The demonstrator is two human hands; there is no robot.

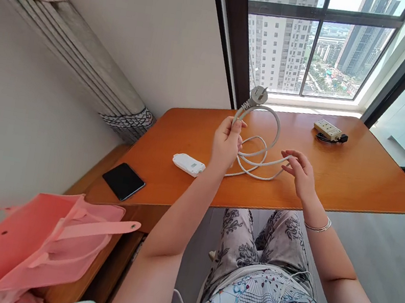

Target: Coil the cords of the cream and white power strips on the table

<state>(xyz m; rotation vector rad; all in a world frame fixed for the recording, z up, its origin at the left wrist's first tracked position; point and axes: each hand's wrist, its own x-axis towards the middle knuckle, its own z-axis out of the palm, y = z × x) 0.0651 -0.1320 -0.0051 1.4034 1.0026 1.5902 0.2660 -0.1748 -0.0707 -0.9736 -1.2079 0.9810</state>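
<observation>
My left hand (228,143) is closed around a white power cord (278,128) just below its plug (259,95), which points up above the table. Loops of the cord hang and lie to the right of that hand. My right hand (299,172) pinches a stretch of the same cord between thumb and fingers, a little above the tabletop. Beside my left forearm lies a white power strip (188,164), partly covered by the arm; the cord runs toward it, but the join is hidden.
The wooden table (369,174) also bears a black phone (123,181) at left and a cream power strip (328,129) with a bundled black cord at the back right. A pink bag (27,246) sits open at lower left. Behind the table is a window (311,56).
</observation>
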